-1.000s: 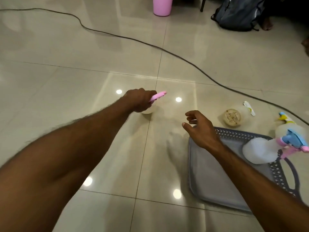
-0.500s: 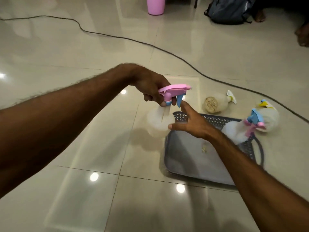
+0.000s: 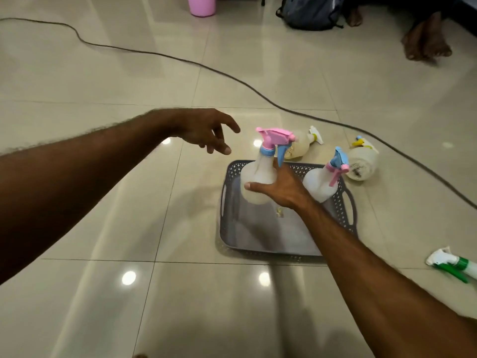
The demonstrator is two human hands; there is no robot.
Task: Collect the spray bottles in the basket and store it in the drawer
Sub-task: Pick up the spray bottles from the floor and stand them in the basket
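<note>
My right hand (image 3: 280, 189) grips a white spray bottle with a pink trigger head (image 3: 260, 174), held upright over the far left corner of the grey basket (image 3: 258, 239). My left hand (image 3: 206, 131) hovers open just left of the bottle's head, touching nothing. A second white bottle with a blue head (image 3: 322, 182) leans at the basket's far right. Two more bottles lie on the floor behind the basket, one cream-coloured (image 3: 302, 143) and one with a yellow nozzle (image 3: 361, 161). A green and white sprayer (image 3: 451, 263) lies at the right edge.
A dark cable (image 3: 232, 76) snakes across the tiled floor behind the basket. A pink bin (image 3: 201, 5) and a dark backpack (image 3: 309, 11) stand at the far edge. Another person's bare feet (image 3: 426, 42) rest at the top right.
My left hand lifted the pink-headed bottle off the floor, carried it right and passed it to my right hand. The left hand has let go and opened.
</note>
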